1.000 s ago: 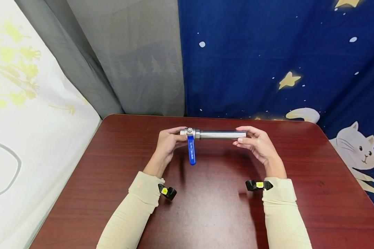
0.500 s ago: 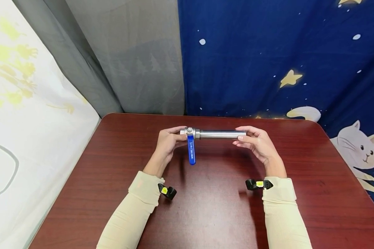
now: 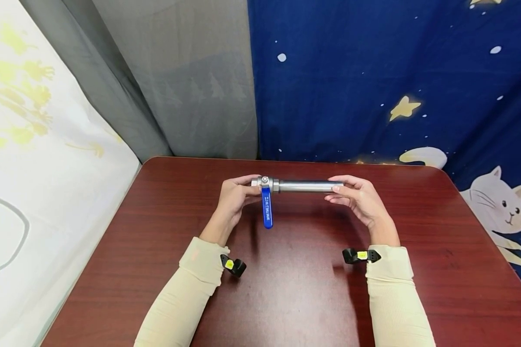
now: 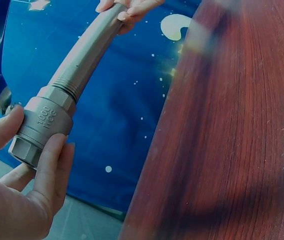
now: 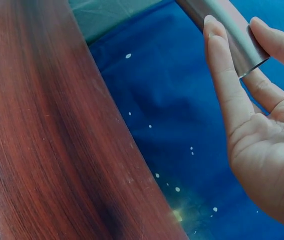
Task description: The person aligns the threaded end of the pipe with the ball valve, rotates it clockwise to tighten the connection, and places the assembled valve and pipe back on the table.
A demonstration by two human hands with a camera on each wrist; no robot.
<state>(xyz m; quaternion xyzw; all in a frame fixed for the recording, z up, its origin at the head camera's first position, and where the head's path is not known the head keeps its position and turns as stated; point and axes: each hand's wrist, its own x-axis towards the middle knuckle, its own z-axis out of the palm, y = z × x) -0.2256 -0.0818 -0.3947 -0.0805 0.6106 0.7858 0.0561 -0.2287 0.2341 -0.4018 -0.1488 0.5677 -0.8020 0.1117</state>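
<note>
Head view: ball valve and steel pipe, joined in line, stand in nearly the same place as one second ago, about level above the far part of the surface; the thumb of the right hand now lies higher, across the pipe rather than along its lower edge.
Left hand: grip curled on the valve's outer end, thumb on one side, fingers on the other.
Right hand: grip pinching the pipe's free end between thumb and fingers, narrowed to the pipe's width.
Valve body: dull grey metal, rounded middle, hexagonal ends, raised "1000" with further letters beneath.
Lever handle: flat, glossy blue, white lettering including "BALL VALVE", pointing toward the person.
Pipe: smooth, straight, round; threads showing where it meets the valve.
Sleeves: cream, each with a black wrist camera bearing a yellow label.
Surface: reddish-brown wood grain, rounded far corners, bright glare, shadows of arms.
Backdrop: grey curtain; blue curtain printed with stars and a white cat; white cloth with yellow print.
</note>
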